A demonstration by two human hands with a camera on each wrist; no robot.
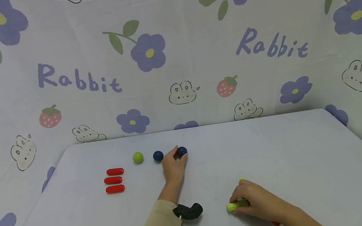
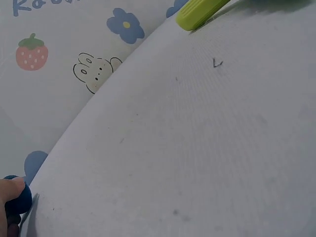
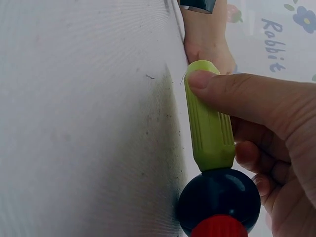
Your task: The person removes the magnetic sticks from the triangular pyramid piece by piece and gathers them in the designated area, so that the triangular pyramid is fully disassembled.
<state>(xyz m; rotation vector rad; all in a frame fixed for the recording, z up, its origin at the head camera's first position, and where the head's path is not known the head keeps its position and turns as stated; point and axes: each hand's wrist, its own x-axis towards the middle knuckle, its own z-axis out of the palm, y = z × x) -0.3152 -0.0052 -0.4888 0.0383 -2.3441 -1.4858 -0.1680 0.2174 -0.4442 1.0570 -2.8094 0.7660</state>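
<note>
At the back of the table my left hand (image 1: 174, 169) pinches a dark blue ball (image 1: 182, 151) between thumb and fingers. A second dark blue ball (image 1: 158, 156) and a green ball (image 1: 138, 157) lie to its left. My right hand (image 1: 260, 200), nearer the front, grips a yellow-green ribbed stick (image 3: 210, 123). That stick's lower end meets another dark blue ball (image 3: 219, 197) in the right wrist view, with a red piece (image 3: 219, 228) against that ball. In the head view, another yellow-green bit (image 1: 241, 179) shows just beyond the right hand; most of it is hidden.
Three red sticks (image 1: 113, 180) lie in a stack of rows on the left of the white table (image 1: 298, 149). Black wrist devices (image 1: 189, 211) sit on the arms. A patterned cloth (image 1: 177, 69) hangs behind the table's back edge.
</note>
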